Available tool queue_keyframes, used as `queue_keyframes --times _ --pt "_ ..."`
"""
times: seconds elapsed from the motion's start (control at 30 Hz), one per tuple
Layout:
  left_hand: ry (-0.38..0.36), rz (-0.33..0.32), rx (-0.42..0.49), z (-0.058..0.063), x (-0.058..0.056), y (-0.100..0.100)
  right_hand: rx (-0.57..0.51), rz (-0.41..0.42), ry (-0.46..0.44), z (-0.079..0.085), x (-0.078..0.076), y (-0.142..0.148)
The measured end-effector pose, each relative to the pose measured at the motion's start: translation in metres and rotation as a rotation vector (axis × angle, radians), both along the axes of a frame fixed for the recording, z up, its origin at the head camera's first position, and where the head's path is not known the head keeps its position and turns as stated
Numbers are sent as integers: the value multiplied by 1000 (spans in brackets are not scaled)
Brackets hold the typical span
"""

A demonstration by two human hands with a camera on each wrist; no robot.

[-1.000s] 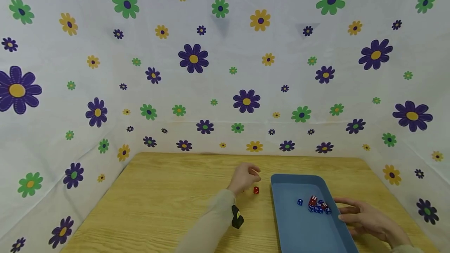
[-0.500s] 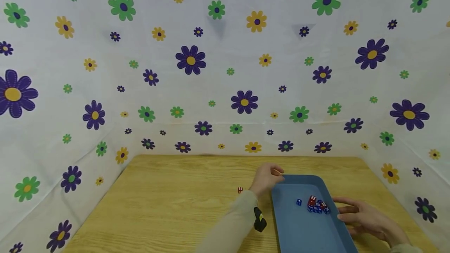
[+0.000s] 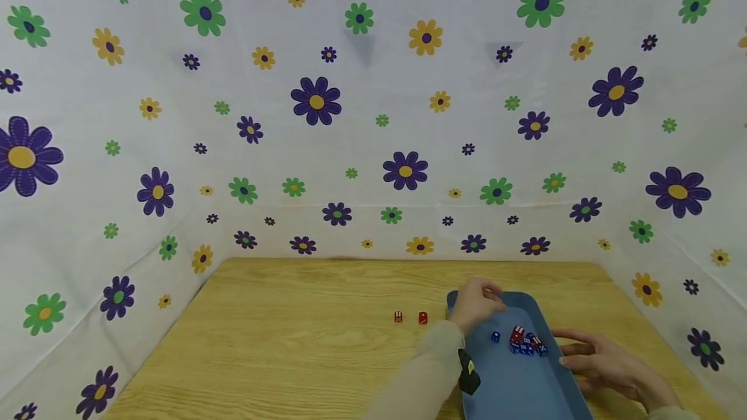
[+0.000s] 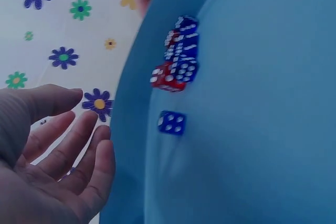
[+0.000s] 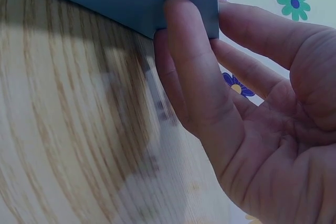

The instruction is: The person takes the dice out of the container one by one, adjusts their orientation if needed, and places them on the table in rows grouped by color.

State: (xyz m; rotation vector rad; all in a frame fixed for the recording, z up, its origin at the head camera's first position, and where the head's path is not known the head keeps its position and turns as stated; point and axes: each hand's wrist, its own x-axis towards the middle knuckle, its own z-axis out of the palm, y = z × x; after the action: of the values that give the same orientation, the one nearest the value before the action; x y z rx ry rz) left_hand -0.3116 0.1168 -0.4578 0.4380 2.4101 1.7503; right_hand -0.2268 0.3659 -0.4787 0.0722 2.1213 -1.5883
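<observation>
Well, on my head view I have the left hand [image 3: 475, 305] above the far end of the blue tray [image 3: 508, 381], its grip loose; the left wrist view shows me thumb and fingertips apart, the fingers softly bent. Inside the tray, one blue die [image 3: 495, 337] lies by itself, and beside it I see a bunch of red and blue dice [image 3: 527, 344] near the right wall; whether any sit on top of others I cannot tell. The right hand [image 3: 613, 365] is at the tray's right side, its grip also relaxed, fingers resting against the outer wall. Left of the tray, a red die [image 3: 398, 317] and a second red die [image 3: 423, 317] lie near each other on the wooden desk [image 3: 280, 342]. Behind it all I see flowered cloth [image 3: 362, 135].
</observation>
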Motion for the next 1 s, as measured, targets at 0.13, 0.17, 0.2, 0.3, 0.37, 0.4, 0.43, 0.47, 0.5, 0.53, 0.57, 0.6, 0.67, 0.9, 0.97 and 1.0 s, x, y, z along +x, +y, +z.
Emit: queue_keyframes --times 0.13,0.17,0.2,0.3,0.37,0.4,0.43,0.47,0.5,0.53,0.57,0.6,0.67,0.9,0.97,1.0 --pt "-36 39 -35 -6 3 12 -3 -4 -2 1 0 0" --pt "-53 48 -37 -7 4 14 -5 -8 -3 1 0 0" --pt "-72 56 -36 -8 6 16 -11 -4 -3 0 0 0" --pt "-104 80 -29 -9 11 20 -17 -2 0 0 0 0" --pt "-119 90 -29 -11 16 21 -17 1 1 0 0 0" --pt "-121 92 -34 -13 18 22 -16 3 1 1 0 0" --pt "-120 98 -42 -14 19 23 -11 -1 -2 1 1 0" --pt "-121 108 -55 -16 20 25 -8 -1 -3 2 1 0" --pt "-121 110 -68 -17 20 26 -9 1 -4 2 0 0" --pt "-121 113 -81 -19 20 26 -11 5 -4 2 0 0" --pt "-116 116 -97 -20 20 27 -12 8 -3 3 0 0" --pt "-110 115 -115 -21 20 28 -13 10 -4 3 -1 0" --pt "-100 115 -142 -23 20 29 -16 13 -2 3 -1 0" --pt "-75 96 -148 -29 21 30 -33 21 0 2 0 1" --pt "-72 89 -137 -31 21 29 -36 23 -3 1 0 2" --pt "-69 85 -130 -32 22 29 -39 25 -5 1 0 2"
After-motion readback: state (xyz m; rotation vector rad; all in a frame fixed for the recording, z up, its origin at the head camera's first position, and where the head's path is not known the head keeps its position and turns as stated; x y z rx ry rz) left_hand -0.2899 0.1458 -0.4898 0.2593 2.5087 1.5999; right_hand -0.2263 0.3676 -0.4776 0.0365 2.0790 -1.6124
